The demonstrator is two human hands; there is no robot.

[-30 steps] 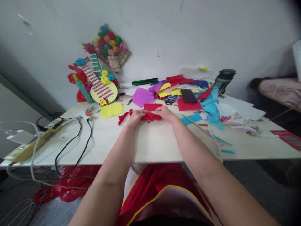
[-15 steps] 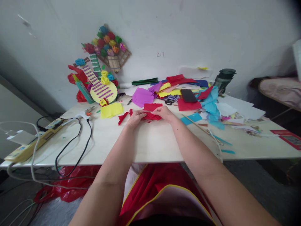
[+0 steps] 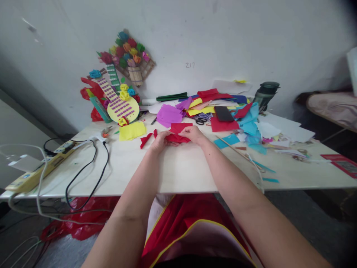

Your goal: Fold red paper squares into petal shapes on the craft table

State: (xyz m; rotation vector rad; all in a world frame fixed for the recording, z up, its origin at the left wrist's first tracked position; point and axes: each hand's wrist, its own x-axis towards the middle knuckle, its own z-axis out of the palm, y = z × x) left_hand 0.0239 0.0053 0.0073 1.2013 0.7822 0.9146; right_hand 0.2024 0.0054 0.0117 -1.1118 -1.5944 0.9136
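A piece of red crepe paper (image 3: 177, 139) is stretched between my two hands just above the table. My left hand (image 3: 161, 142) grips its left end, thumb on top and fingers partly underneath. At the right end, my right hand (image 3: 193, 133) pinches the paper's upper edge between thumb and fingers. Behind them a flat red crepe sheet (image 3: 182, 127) lies on the table. Small folded red pieces (image 3: 145, 140) rest left of my left hand. A yellow crepe sheet (image 3: 132, 131) lies farther left.
Scissors (image 3: 200, 121), a purple sheet (image 3: 169, 115) and a phone (image 3: 224, 114) on red paper lie behind my hands. Blue strips and a thin stick (image 3: 237, 152) are at the right. A paper-flower guitar (image 3: 122, 109), power strip (image 3: 41, 167) and cables occupy the left.
The red paper between my hands now lies smoother and turned more open toward me. My left hand's fingers have slipped lower beneath it. Both arms stay nearly in place.
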